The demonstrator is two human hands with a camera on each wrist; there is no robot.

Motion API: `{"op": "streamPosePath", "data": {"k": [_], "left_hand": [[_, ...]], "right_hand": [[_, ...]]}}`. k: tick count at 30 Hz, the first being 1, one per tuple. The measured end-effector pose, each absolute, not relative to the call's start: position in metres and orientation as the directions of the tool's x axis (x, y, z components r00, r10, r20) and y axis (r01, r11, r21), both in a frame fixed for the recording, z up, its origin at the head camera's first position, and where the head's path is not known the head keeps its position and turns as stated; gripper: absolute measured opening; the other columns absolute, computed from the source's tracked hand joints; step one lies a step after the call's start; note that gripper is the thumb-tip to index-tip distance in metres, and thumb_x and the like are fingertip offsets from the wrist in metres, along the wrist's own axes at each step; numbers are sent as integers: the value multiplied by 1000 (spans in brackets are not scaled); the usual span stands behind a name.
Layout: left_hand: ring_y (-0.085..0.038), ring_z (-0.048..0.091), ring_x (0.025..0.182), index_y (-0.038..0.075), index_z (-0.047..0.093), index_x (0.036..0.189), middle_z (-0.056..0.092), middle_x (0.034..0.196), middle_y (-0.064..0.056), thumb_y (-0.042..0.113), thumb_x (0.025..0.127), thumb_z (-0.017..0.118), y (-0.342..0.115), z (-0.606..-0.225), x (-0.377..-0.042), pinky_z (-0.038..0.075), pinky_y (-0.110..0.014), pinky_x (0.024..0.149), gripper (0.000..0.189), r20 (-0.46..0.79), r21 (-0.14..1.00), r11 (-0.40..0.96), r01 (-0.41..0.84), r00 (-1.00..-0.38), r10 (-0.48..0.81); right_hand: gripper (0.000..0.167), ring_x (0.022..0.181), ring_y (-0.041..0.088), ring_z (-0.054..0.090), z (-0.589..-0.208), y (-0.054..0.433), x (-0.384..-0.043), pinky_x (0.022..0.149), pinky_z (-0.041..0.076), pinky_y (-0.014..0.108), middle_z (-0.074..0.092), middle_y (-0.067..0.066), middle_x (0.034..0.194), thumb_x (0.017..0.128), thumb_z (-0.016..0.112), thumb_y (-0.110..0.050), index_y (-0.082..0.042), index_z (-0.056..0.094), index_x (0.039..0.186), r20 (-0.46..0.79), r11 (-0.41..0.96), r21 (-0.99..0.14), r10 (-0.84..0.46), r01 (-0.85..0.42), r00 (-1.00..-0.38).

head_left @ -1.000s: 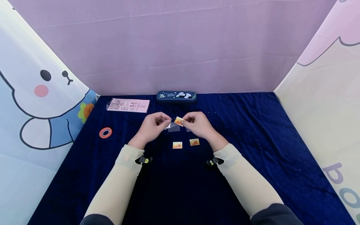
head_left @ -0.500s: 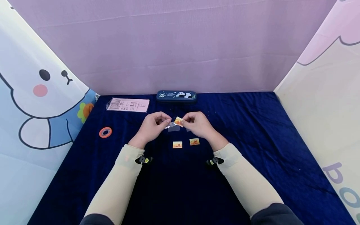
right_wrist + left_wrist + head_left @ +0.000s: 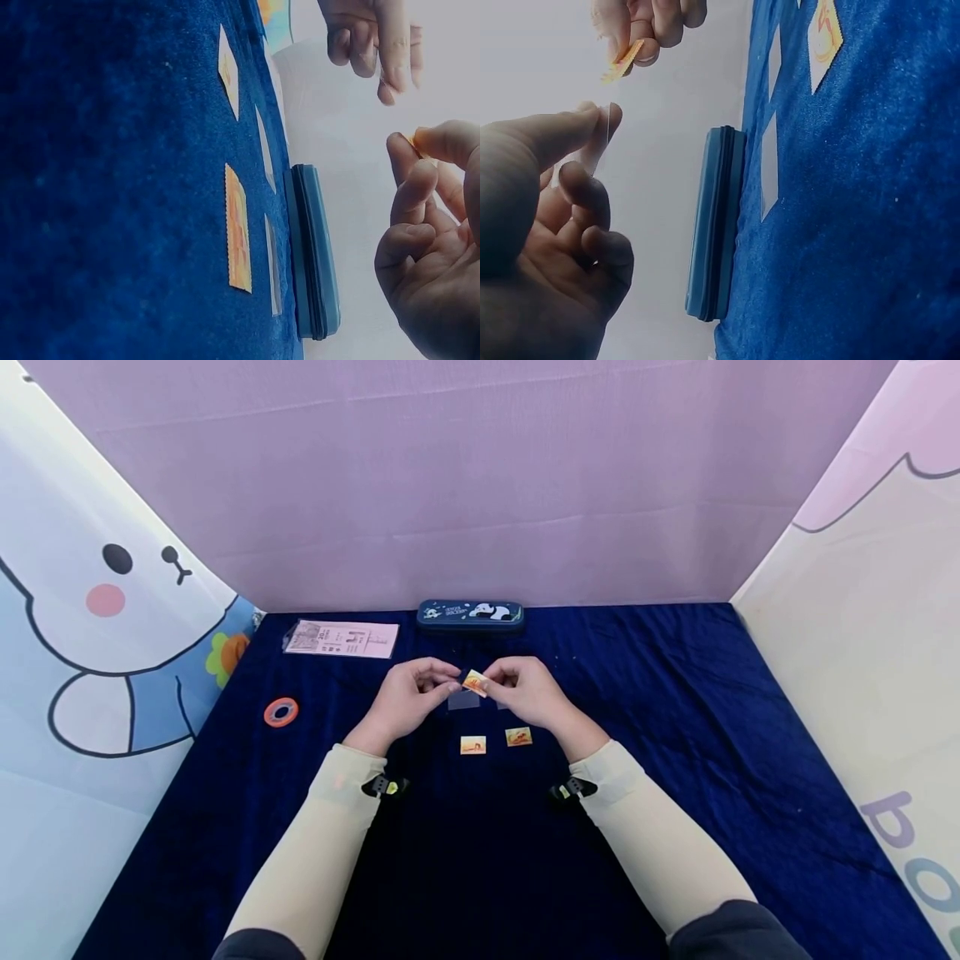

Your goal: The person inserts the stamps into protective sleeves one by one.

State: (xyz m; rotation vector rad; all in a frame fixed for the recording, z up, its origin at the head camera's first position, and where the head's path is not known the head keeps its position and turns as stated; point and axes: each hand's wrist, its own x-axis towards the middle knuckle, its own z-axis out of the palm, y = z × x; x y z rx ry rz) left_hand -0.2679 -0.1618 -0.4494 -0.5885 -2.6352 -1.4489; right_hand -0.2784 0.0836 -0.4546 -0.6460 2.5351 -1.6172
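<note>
Between thumb and forefinger, my right hand pinches a small yellow-orange stamp with perforated edges. Facing it, my left hand pinches a small clear plastic sleeve, seen almost edge-on in the left wrist view. Stamp and sleeve are close but look apart in that view. Both hands are raised above the cloth. Below them lie two flat clear sleeves, a left sleeve and a right sleeve, the latter mostly hidden by my right hand in the head view. Nearer me lie a left stamp and a right stamp.
A dark blue pencil case with a panda stands at the back of the blue cloth. A pink printed slip lies back left, and an orange ring like a tape roll lies left. Fabric walls enclose the back and sides.
My left fingers have shifted slightly, and the sleeve's shiny part that showed beneath them in the head view is now hardly visible. The right hand and its stamp have barely moved.
</note>
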Motion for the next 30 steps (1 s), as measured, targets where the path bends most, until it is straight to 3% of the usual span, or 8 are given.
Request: {"op": "streamPosePath", "data": {"k": [7, 14, 25, 30], "left_hand": [[-14, 68, 75, 21, 80, 98, 76, 89, 9, 26, 97, 79, -161, -450, -268, 51, -32, 64, 5, 242, 768, 542, 340, -938, 246], [-11, 73, 80, 19, 79, 93, 77, 88, 9, 23, 98, 77, -160, -450, -267, 56, -32, 68, 7, 253, 778, 523, 349, -935, 248], [-18, 74, 87, 16, 78, 97, 77, 87, 8, 22, 103, 70, -158, -451, -267, 57, -34, 78, 12, 225, 813, 471, 343, -930, 289], [-27, 76, 85, 16, 77, 96, 78, 86, 7, 19, 100, 74, -158, -452, -267, 56, -33, 70, 6, 246, 806, 470, 360, -926, 287]], "right_hand": [[9, 68, 26, 64, -454, 83, -278, 60, 55, 33, 74, 20, 89, 101, 74, -20, -14, 78, 96, 141, 334, -900, -383, -279, -913], [7, 65, 22, 57, -454, 82, -278, 58, 48, 32, 70, 1, 83, 101, 74, -19, -17, 79, 96, 158, 377, -875, -372, -304, -915], [7, 65, 21, 58, -456, 83, -279, 58, 48, 32, 70, 0, 83, 101, 74, -21, -18, 79, 97, 159, 387, -870, -370, -307, -915], [7, 64, 21, 58, -457, 83, -279, 58, 48, 32, 70, -1, 83, 101, 74, -20, -18, 79, 97, 162, 378, -872, -376, -310, -913]]}}
